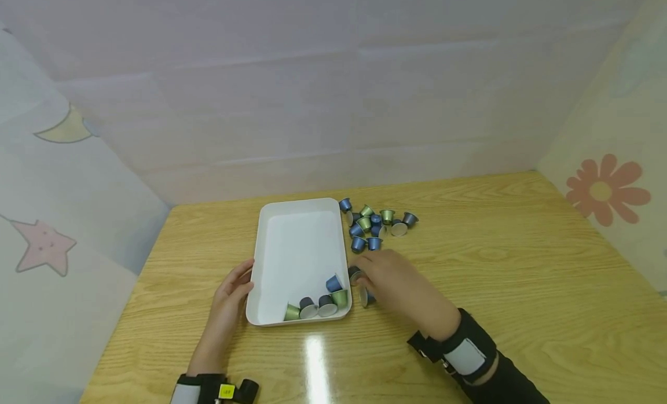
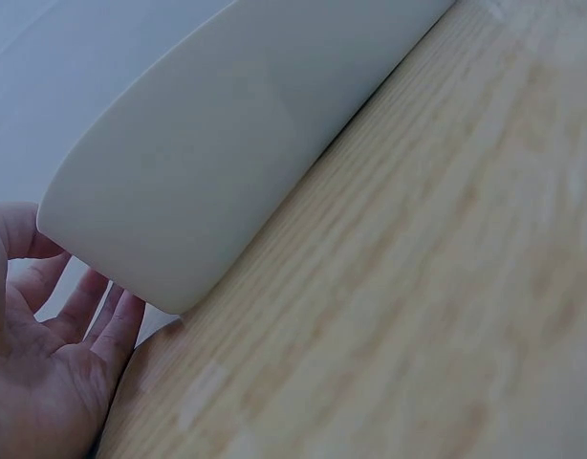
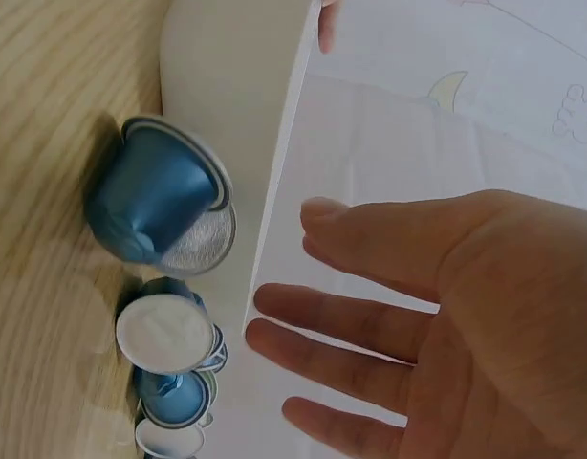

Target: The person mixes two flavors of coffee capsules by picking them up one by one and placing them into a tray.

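Note:
A white tray (image 1: 297, 248) lies on the table with several coffee capsules along its near edge, among them a blue capsule (image 1: 334, 283) and a green capsule (image 1: 340, 298). My left hand (image 1: 231, 294) touches the tray's left side, thumb and fingertips at its wall in the left wrist view. On the other side, my right hand (image 1: 388, 279) hovers over two dark capsules beside the tray's right wall. The right wrist view shows that hand's fingers extended and holding nothing, with a blue capsule (image 3: 160, 196) lying on its side nearby.
A loose group of blue, green and dark capsules (image 1: 375, 221) lies to the right of the tray's far half. The wooden table (image 1: 495, 248) meets a pale back wall (image 1: 339, 132), with decorated side walls left and right.

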Action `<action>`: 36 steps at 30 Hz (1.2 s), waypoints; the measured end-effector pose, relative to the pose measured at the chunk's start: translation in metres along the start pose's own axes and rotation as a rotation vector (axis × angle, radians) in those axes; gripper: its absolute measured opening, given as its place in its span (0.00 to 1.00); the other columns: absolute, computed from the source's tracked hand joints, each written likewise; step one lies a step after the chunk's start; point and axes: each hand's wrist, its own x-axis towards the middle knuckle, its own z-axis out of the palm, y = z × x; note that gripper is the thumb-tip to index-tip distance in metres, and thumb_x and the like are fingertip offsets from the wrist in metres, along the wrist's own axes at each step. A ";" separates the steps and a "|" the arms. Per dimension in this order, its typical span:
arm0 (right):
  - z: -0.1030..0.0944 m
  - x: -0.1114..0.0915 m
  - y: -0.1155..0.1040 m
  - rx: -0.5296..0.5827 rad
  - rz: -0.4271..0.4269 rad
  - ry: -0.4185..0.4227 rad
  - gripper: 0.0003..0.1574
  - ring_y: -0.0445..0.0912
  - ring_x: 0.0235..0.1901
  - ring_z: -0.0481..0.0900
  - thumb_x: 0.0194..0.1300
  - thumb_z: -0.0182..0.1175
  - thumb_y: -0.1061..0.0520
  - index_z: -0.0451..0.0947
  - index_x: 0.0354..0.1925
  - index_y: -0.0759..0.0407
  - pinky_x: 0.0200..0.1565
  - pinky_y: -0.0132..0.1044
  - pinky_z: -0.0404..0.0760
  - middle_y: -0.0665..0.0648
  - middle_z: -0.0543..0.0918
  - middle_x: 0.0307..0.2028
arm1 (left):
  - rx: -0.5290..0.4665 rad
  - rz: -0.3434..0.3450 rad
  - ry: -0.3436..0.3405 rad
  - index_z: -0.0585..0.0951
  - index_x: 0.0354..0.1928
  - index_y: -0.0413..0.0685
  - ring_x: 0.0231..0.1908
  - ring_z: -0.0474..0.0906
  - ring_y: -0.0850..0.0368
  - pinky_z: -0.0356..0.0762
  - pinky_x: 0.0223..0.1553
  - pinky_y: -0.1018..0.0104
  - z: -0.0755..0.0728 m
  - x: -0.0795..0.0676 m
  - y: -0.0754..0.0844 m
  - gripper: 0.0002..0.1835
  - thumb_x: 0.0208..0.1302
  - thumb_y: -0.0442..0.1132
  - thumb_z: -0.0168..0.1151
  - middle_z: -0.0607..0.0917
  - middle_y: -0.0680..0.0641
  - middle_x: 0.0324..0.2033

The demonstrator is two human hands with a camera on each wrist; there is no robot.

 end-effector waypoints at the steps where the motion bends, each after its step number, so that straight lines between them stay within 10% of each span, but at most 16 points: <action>1: 0.000 0.000 0.002 0.000 0.012 -0.006 0.20 0.51 0.41 0.82 0.63 0.68 0.58 0.81 0.53 0.63 0.49 0.48 0.80 0.57 0.84 0.43 | 0.001 -0.001 0.002 0.60 0.73 0.39 0.68 0.59 0.53 0.64 0.58 0.81 0.000 0.000 0.000 0.26 0.75 0.30 0.44 0.62 0.43 0.70; 36: 0.018 -0.002 0.026 -0.160 0.172 -0.014 0.19 0.54 0.44 0.83 0.66 0.65 0.58 0.79 0.53 0.64 0.44 0.52 0.82 0.60 0.84 0.44 | 0.031 -0.003 0.013 0.62 0.73 0.41 0.66 0.61 0.54 0.64 0.57 0.81 0.000 0.000 0.000 0.25 0.76 0.31 0.45 0.63 0.41 0.69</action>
